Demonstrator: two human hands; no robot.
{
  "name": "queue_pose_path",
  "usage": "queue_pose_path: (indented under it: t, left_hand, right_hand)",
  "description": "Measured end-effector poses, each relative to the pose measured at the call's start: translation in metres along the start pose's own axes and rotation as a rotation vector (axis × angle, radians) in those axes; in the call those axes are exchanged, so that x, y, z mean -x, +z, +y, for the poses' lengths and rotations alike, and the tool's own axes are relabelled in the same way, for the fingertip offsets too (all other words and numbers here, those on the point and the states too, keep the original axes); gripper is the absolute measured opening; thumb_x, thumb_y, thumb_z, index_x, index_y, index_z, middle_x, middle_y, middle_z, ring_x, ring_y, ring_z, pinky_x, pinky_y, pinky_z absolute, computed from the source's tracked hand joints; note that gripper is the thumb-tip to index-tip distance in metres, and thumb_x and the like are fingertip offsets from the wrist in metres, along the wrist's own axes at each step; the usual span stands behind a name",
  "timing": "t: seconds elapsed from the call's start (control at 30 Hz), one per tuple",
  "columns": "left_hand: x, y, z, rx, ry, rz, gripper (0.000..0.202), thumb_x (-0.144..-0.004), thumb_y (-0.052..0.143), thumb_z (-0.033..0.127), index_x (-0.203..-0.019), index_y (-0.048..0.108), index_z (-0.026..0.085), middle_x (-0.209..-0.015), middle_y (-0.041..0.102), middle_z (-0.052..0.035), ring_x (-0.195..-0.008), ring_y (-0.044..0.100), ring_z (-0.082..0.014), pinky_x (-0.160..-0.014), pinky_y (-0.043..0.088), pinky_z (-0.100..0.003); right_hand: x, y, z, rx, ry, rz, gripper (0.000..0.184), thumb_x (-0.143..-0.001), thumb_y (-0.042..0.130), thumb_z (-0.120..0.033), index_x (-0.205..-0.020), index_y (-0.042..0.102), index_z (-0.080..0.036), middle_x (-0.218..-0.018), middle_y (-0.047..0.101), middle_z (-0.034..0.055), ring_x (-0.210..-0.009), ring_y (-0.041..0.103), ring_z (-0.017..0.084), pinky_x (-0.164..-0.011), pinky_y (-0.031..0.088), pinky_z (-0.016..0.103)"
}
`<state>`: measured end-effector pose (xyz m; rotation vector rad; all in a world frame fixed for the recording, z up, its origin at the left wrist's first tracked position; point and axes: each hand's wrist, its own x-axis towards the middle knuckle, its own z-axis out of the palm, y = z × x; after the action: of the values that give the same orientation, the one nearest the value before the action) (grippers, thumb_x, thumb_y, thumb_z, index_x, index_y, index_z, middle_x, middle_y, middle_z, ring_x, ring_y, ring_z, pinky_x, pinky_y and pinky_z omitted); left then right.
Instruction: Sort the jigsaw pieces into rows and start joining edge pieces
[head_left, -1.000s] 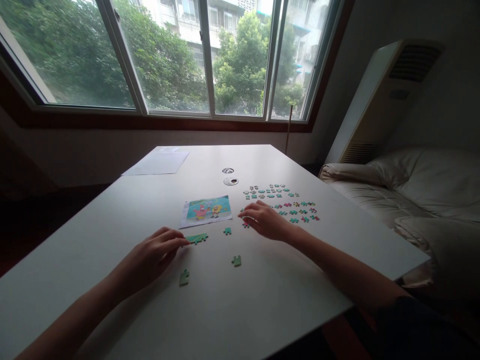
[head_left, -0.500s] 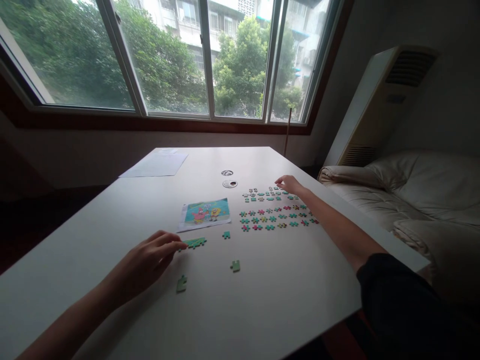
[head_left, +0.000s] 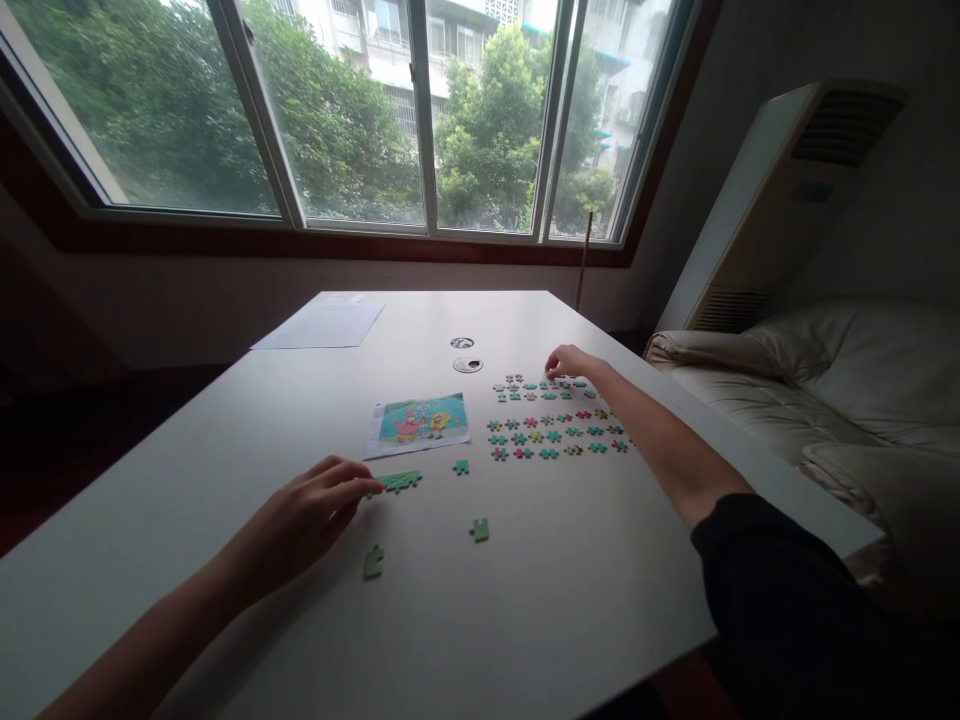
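My left hand [head_left: 319,505] rests on the table at the left end of a short strip of joined green puzzle pieces [head_left: 401,482]. Its fingers are bent together and press on that end, hiding part of it. Farther off, at the right, my right hand [head_left: 571,362] reaches over the back row of loose puzzle pieces [head_left: 534,437]. Its fingertips are pinched down at a puzzle piece there, which they mostly cover. A single teal piece [head_left: 461,467] lies right of the strip, and two green pieces, one corner-like [head_left: 373,562] and one squarish [head_left: 479,529], lie nearer me.
A cartoon picture sheet [head_left: 424,420] lies behind the strip. Two round table inserts [head_left: 468,365] sit farther back, and white paper [head_left: 322,325] is at the far left. The white table [head_left: 525,620] has a sofa [head_left: 817,380] to its right.
My right hand has lowered slightly and moved a little left across the pieces, its fingertips now down at the back row. My left hand keeps its place on the strip. The view has shifted slightly.
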<state>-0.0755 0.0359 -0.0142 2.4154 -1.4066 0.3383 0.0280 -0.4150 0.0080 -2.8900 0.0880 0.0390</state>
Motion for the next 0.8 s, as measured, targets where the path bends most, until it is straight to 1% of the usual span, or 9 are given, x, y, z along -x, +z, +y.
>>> queue_pose_path:
  t: [0.17, 0.27, 0.33, 0.4, 0.43, 0.5, 0.57, 0.67, 0.8]
  left_hand:
    - [-0.001, 0.002, 0.0, 0.054, -0.019, 0.021, 0.027, -0.085, 0.039, 0.017, -0.096, 0.063, 0.019, -0.094, 0.062, -0.0084, -0.087, 0.055, -0.0188, -0.069, 0.049, -0.03]
    - [-0.003, 0.004, 0.006, 0.126, -0.062, 0.066, 0.024, -0.084, 0.042, 0.02, -0.095, 0.064, 0.019, -0.093, 0.063, -0.008, -0.086, 0.056, -0.0184, -0.072, 0.048, -0.03]
    - [-0.006, 0.004, 0.015, 0.18, -0.13, 0.117, 0.022, -0.083, 0.045, 0.023, -0.094, 0.064, 0.018, -0.091, 0.063, -0.0077, -0.084, 0.057, -0.0178, -0.072, 0.047, -0.029]
    - [-0.01, 0.003, 0.024, 0.231, -0.24, 0.159, 0.022, -0.081, 0.048, 0.027, -0.092, 0.064, 0.018, -0.089, 0.064, -0.0069, -0.076, 0.057, -0.0164, -0.062, 0.046, -0.025]
    - [-0.012, 0.003, 0.029, 0.257, -0.289, 0.163, 0.022, -0.081, 0.049, 0.03, -0.091, 0.064, 0.019, -0.087, 0.064, -0.0063, -0.071, 0.057, -0.0154, -0.056, 0.045, -0.023]
    - [-0.015, 0.001, 0.037, 0.311, -0.36, 0.168, 0.022, -0.079, 0.051, 0.033, -0.087, 0.065, 0.018, -0.08, 0.064, -0.0048, -0.062, 0.055, -0.0133, -0.052, 0.042, -0.022]
    - [-0.017, 0.0, 0.041, 0.37, -0.418, 0.168, 0.024, -0.078, 0.052, 0.037, -0.084, 0.066, 0.017, -0.076, 0.064, -0.0038, -0.058, 0.054, -0.0123, -0.049, 0.041, -0.021]
    - [-0.018, 0.001, 0.043, 0.475, -0.496, 0.157, 0.026, -0.077, 0.054, 0.039, -0.08, 0.066, 0.016, -0.074, 0.065, -0.0039, -0.061, 0.055, -0.0133, -0.051, 0.042, -0.021]
    - [-0.019, 0.002, 0.043, 0.562, -0.533, 0.146, 0.027, -0.076, 0.056, 0.039, -0.078, 0.066, 0.014, -0.074, 0.065, -0.0042, -0.066, 0.057, -0.0153, -0.057, 0.045, -0.024]
  right_hand:
    - [0.016, -0.005, -0.024, -0.121, -0.076, 0.133, 0.017, -0.067, 0.065, -0.027, -0.077, 0.067, -0.014, -0.077, 0.066, 0.0061, -0.068, 0.058, 0.013, -0.059, 0.043, 0.021]
    - [0.032, 0.002, -0.057, -0.231, -0.155, 0.199, 0.023, -0.074, 0.059, -0.032, -0.086, 0.064, -0.013, -0.083, 0.065, 0.0066, -0.072, 0.057, 0.011, -0.062, 0.044, 0.022]
    - [0.049, 0.014, -0.086, -0.346, -0.231, 0.193, 0.026, -0.075, 0.057, -0.034, -0.089, 0.062, -0.013, -0.081, 0.065, 0.005, -0.069, 0.057, 0.009, -0.062, 0.044, 0.021]
    - [0.069, 0.029, -0.118, -0.726, -0.357, 0.099, 0.023, -0.072, 0.061, -0.031, -0.083, 0.062, -0.012, -0.078, 0.064, 0.0055, -0.065, 0.056, 0.008, -0.059, 0.044, 0.022]
    - [0.08, 0.036, -0.133, -0.857, -0.387, 0.006, 0.023, -0.069, 0.064, -0.032, -0.08, 0.063, -0.012, -0.075, 0.063, 0.0044, -0.062, 0.054, 0.008, -0.057, 0.043, 0.022]
    - [0.102, 0.05, -0.159, -1.048, -0.378, -0.158, 0.023, -0.065, 0.067, -0.033, -0.077, 0.063, -0.013, -0.067, 0.061, 0.0015, -0.056, 0.05, 0.006, -0.052, 0.04, 0.021]
    - [0.119, 0.06, -0.179, -1.209, -0.342, -0.267, 0.024, -0.061, 0.07, -0.032, -0.073, 0.063, -0.013, -0.063, 0.059, -0.0005, -0.054, 0.048, 0.005, -0.05, 0.037, 0.02]
    - [0.136, 0.068, -0.194, -1.36, -0.268, -0.37, 0.027, -0.057, 0.073, -0.032, -0.072, 0.062, -0.012, -0.06, 0.058, -0.0017, -0.053, 0.049, 0.005, -0.051, 0.036, 0.019]
    - [0.144, 0.075, -0.2, -1.475, -0.171, -0.456, 0.03, -0.053, 0.076, -0.031, -0.071, 0.062, -0.012, -0.059, 0.059, -0.0007, -0.057, 0.054, 0.007, -0.054, 0.039, 0.019]
